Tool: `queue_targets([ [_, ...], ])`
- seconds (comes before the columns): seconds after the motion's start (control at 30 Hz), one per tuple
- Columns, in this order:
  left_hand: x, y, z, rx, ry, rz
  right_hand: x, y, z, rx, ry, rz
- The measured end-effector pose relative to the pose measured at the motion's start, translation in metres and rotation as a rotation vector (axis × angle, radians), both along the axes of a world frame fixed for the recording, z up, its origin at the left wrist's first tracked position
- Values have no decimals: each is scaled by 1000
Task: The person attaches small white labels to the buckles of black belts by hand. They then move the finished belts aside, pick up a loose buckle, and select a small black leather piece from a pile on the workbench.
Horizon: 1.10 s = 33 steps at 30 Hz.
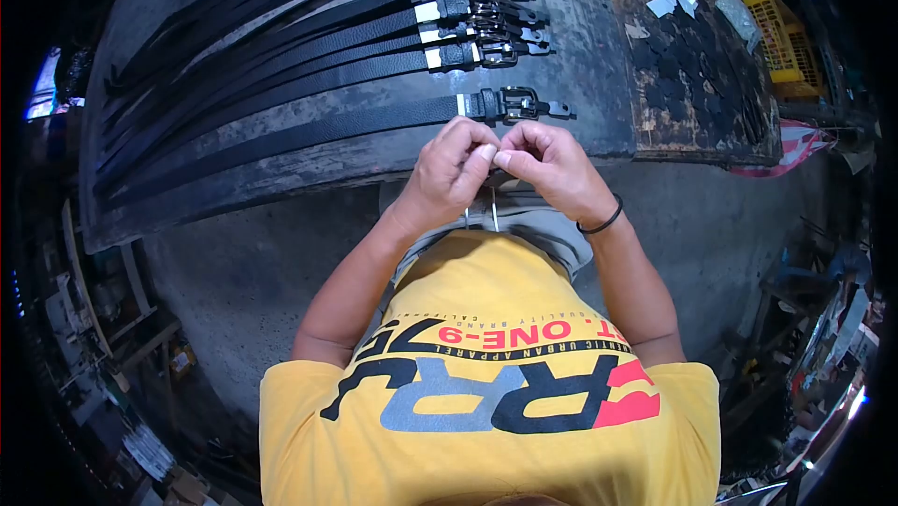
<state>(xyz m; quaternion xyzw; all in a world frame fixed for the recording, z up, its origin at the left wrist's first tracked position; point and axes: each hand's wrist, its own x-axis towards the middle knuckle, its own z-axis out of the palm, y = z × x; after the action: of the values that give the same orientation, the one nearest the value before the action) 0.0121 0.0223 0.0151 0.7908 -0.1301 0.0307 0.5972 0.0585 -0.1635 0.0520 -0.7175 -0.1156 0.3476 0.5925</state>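
Just past the bare left hand [447,167] and bare right hand [554,167], both with fingertips pinched together, though I can't tell on what, one long flat black belt [346,122] lies sideways on the grey worktop [594,66], strap running left, shiny dark metal buckle [521,105] nearer the right hand.
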Motion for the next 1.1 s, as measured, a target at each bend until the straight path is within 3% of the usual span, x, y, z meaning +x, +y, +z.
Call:
queue_targets([
  [0.03, -2, -3, -2, -4, 0, 1, -1, 1, -1, -4, 0, 1],
  [0.1, -5, -10, -7, -395, 105, -29, -1, 8, -3, 112, 31, -193],
  [0.27, -5, -7, -27, -454, 265, -63, -1, 16, 9, 83, 161, -257],
  [0.37, -2, -6, -31, -672, 313, -125, -1, 19, -2, 108, 90, -339],
  [0.43, -1, -3, -32, -735, 362, -130, 4, 16, -12, -6, -213, -283],
  [0.57, 2, -1, -34, -975, 495, -119, -3, 19, -7, 2, -249, -279],
  [0.77, 15, 3, 0, -645, 597, -14, -5, 23, -18, 65, -322, -326],
  [0.9, 23, 20, 4, -515, 619, -123, -4, 26, -13, 127, -261, -354],
  [1.0, 25, 16, 5, -584, 641, -104, -3, 27, -15, 159, -237, -355],
  [1.1, 28, 12, 1, -667, 685, -108, -1, 28, -10, 127, -379, -345],
])
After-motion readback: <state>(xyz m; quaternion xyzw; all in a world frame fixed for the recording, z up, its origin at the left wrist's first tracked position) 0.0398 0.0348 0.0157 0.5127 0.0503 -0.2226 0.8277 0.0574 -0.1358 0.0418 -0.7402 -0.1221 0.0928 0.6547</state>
